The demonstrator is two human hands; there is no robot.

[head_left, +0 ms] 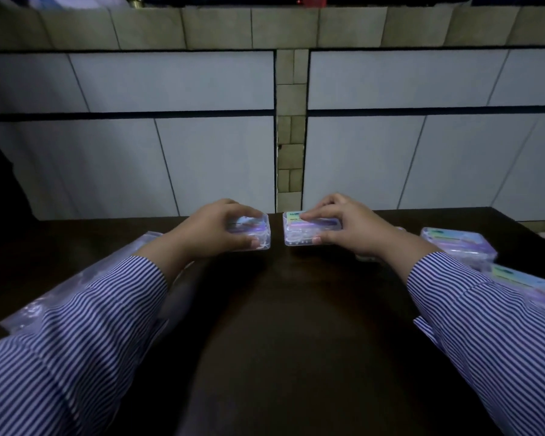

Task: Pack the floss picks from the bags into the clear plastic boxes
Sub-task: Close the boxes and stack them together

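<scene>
Two small clear plastic boxes stand side by side near the far edge of the dark table. My left hand grips the left box, fingers over its top and thumb at its near side. White floss picks show through its front. My right hand holds the right box the same way; a colourful label shows on its lid. Both arms wear striped sleeves.
A clear bag lies under my left forearm. Filled boxes or packs with pale labels are piled at the right, partly behind my right sleeve. A tiled wall rises just beyond the table's far edge.
</scene>
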